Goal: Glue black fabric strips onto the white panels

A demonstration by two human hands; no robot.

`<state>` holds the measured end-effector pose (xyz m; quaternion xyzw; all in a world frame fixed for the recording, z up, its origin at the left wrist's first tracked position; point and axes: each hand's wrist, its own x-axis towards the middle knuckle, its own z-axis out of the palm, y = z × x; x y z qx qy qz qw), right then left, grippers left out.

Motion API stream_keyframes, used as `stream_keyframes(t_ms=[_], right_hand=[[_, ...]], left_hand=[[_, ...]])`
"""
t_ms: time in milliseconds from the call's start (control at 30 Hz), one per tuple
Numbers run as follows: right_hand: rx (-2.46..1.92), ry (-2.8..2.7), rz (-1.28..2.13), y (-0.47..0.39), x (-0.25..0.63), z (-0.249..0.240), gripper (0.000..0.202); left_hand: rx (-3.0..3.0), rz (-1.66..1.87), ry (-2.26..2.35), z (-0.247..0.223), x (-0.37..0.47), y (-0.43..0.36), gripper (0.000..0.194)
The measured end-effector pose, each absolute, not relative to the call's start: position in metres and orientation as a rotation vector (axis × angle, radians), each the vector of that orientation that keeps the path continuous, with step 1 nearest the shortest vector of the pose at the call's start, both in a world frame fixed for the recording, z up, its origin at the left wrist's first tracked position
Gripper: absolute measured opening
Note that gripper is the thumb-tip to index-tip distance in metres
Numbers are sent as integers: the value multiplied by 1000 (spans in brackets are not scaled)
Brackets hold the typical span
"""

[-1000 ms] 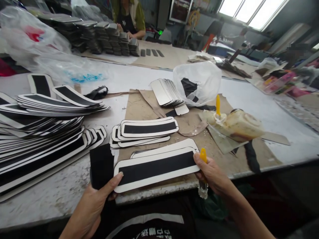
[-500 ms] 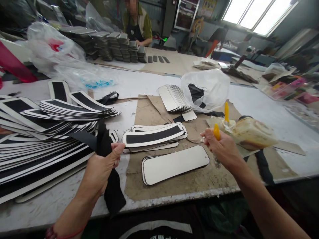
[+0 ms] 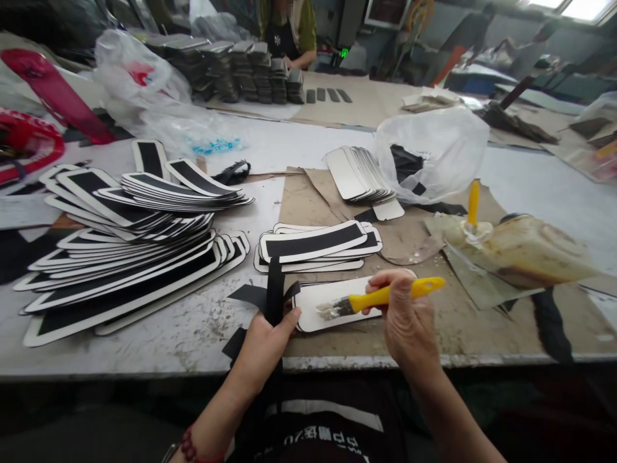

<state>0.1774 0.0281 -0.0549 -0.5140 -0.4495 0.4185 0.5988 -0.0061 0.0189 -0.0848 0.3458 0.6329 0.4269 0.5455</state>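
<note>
In my right hand [image 3: 409,318] is a yellow-handled paintbrush [image 3: 380,296], its whitish, pasty bristles on the face of a long white panel [image 3: 313,321]. The panel lies on top of a small stack on brown paper. My left hand [image 3: 270,341] holds black fabric strips [image 3: 276,283], its thumb at the panel's left end. Just behind lie several white panels with black strips along their middles [image 3: 313,243]. To the right, a second yellow-handled brush [image 3: 473,202] stands at the mouth of a stained, yellowish plastic container [image 3: 525,251] lying on its side.
A large pile of black-and-white panels [image 3: 130,283] spreads over the table's left. Fanned plain panels [image 3: 357,173] lie beside a clear plastic bag [image 3: 434,151]. A person [image 3: 289,32] stands across the table near stacks of grey pieces [image 3: 245,71]. The table's front edge [image 3: 337,363] is close.
My right hand has moved left from beside the container, bringing the brush onto the white panel. My left hand has come to the panel's left end with the black strips. The view has shifted.
</note>
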Motion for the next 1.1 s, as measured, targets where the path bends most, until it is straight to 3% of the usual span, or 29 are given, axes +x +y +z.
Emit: stream_keyframes(t_ms=[167,533,700,1100], right_hand=[[-1245,-1049,962,27,159,-68,34],[-1540,-1472,249,30,227,-68,20],[-1562,-1649,-46,30,252,-56,15],[-1425,-1881,-413,17,274,-32,5]], left_hand=[[852,983,1498,-91,-9,16,45],[982,832,1601,-98,-14,15,33],[957,788,1664,-103,-16,16,37],[1009,794,1657,-100,-19,21,40]])
